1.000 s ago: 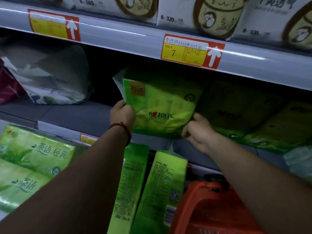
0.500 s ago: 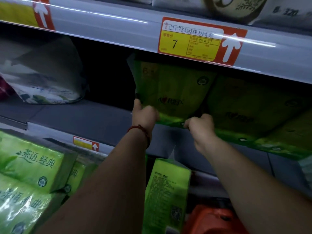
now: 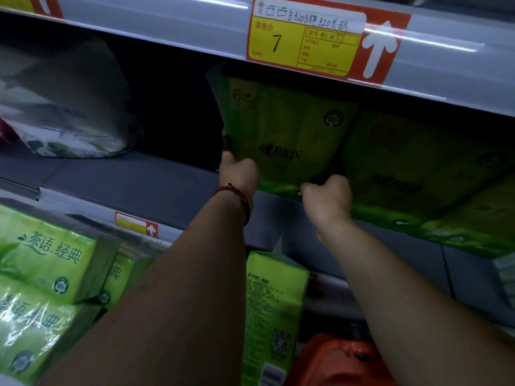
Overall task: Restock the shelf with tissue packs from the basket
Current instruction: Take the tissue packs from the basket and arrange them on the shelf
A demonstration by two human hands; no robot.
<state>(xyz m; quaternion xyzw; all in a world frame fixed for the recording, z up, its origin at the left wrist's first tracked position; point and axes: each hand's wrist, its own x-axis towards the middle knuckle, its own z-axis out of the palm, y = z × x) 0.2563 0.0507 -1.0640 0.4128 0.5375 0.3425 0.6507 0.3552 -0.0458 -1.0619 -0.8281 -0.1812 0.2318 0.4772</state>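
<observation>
Closest to the person, low at the bottom edge, sits the orange basket (image 3: 338,360), with an upright green tissue pack (image 3: 271,310) rising just to its left, its printed back and barcode facing out. To the left of that, on a lower shelf level, stacked light-green tissue packs (image 3: 41,263) in shiny wrap crowd the corner.

Both bare forearms reach up and forward from there to the middle shelf (image 3: 133,185). The left hand (image 3: 239,174), with a red string bracelet (image 3: 237,195) at the wrist, is closed on the lower left corner of a green tissue pack (image 3: 284,135); its grip is clamped on that corner with the thumb up along the pack's left edge. The right hand (image 3: 327,199) is curled into a fist at the pack's lower right corner, its grip likewise clamped on the bottom edge. The pack stands upright on the shelf, face outward, its top tucked under the shelf above.

Just to its right, touching it, more green packs (image 3: 412,168) of the same kind lean in a row. Further left on the same shelf, well apart, lies a pale wrapped bundle (image 3: 69,112) in shadow. Overhead, on the upper shelf's rail, a red and yellow price tag (image 3: 326,40) shows a handwritten 7 and a white arrow.
</observation>
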